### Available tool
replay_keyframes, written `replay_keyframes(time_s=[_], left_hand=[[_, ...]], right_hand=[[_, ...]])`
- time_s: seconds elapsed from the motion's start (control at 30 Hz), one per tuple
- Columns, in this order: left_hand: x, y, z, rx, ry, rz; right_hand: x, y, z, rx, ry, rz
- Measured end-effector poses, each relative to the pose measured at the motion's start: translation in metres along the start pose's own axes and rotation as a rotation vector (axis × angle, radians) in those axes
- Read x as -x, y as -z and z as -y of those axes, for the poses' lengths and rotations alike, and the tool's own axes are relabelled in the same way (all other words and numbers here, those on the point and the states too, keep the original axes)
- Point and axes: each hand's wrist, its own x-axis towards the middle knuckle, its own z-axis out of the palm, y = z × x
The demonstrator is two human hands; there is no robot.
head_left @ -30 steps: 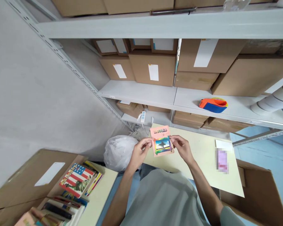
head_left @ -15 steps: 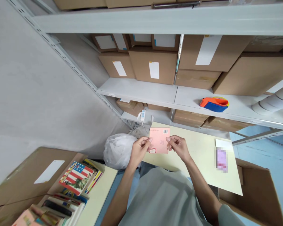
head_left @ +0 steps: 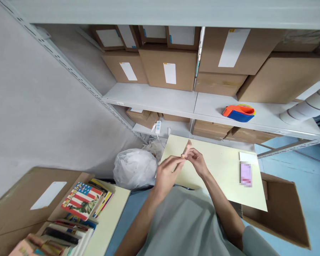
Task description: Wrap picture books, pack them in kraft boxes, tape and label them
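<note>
A small pink book (head_left: pixel 187 148) is turned nearly edge-on above the pale yellow table, so its covers hardly show. My right hand (head_left: pixel 197 162) pinches it from the right side. From the left, my left hand (head_left: pixel 167 174) reaches across with its fingers together, their tips closed at the book's near end. Partly hidden behind the fingers is the lower part of the book. Beneath both hands lies the pale tabletop (head_left: pixel 216 167).
An orange and blue tape dispenser (head_left: pixel 239 113) sits on the shelf (head_left: pixel 160 96) ahead, among cardboard boxes (head_left: pixel 168 69). Left are a white plastic bag (head_left: pixel 135 168) and several books (head_left: pixel 82 201) by a carton. An open carton (head_left: pixel 280 213) stands at right; a blurred purple item (head_left: pixel 245 174) lies on the table.
The pink book has turned from facing me with its barcode side to nearly edge-on. My left hand has moved right and rolled over. The view has shifted slightly.
</note>
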Motion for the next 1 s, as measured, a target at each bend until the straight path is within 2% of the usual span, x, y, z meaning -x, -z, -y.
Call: replay_keyframes(time_s=[0.1, 0.17, 0.27, 0.4, 0.57, 0.67, 0.77, 0.9, 1.0], left_hand=[[0.006, -0.011, -0.019, -0.118, -0.133, 0.075], [0.008, -0.015, -0.024, -0.118, -0.113, 0.072], [0.008, -0.015, -0.016, 0.023, 0.062, 0.022], [0.007, -0.008, 0.008, 0.193, 0.334, -0.122], [0.012, 0.001, 0.038, 0.275, 0.51, -0.259], [0.014, 0.005, 0.054, 0.27, 0.573, -0.31], [0.013, 0.009, 0.064, 0.276, 0.617, -0.286], [0.01, 0.015, 0.058, 0.353, 0.643, -0.21], [0.007, 0.018, 0.049, 0.387, 0.63, -0.201]], right_hand=[[0.001, -0.002, -0.007, -0.051, -0.079, 0.019], [0.003, -0.001, -0.008, -0.067, -0.099, 0.026], [0.002, 0.003, -0.008, -0.075, -0.079, 0.011], [-0.002, 0.009, -0.008, -0.051, -0.053, -0.068], [0.0, -0.001, 0.0, 0.077, 0.036, -0.108], [0.011, -0.021, 0.012, 0.203, 0.161, -0.096], [0.029, -0.049, 0.027, 0.395, 0.365, -0.047], [0.058, -0.079, 0.044, 0.742, 0.691, 0.06], [0.069, -0.086, 0.052, 0.895, 0.818, 0.09]])
